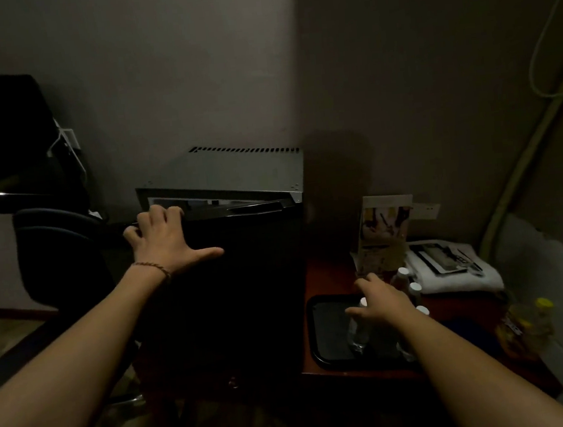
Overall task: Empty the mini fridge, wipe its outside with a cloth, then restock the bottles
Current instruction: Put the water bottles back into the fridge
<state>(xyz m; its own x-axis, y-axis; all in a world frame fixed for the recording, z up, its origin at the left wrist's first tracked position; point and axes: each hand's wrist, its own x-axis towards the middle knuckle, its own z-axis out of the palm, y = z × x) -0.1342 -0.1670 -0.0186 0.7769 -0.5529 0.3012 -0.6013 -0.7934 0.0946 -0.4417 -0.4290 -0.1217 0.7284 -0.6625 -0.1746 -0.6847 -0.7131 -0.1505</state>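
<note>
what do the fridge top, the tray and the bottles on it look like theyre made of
Fridge top: likely painted sheet metal, matte grey, with punched vent slots and small screws at the corners.
Tray: probably plastic, black with a slightly glossy raised rim; the dim light leaves it open.
Bottles: clear plastic by the look, see-through bodies with white caps.

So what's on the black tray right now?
Clear bottles with white caps stand on the black tray. The right hand covers part of them, so their exact count is hidden.
</note>
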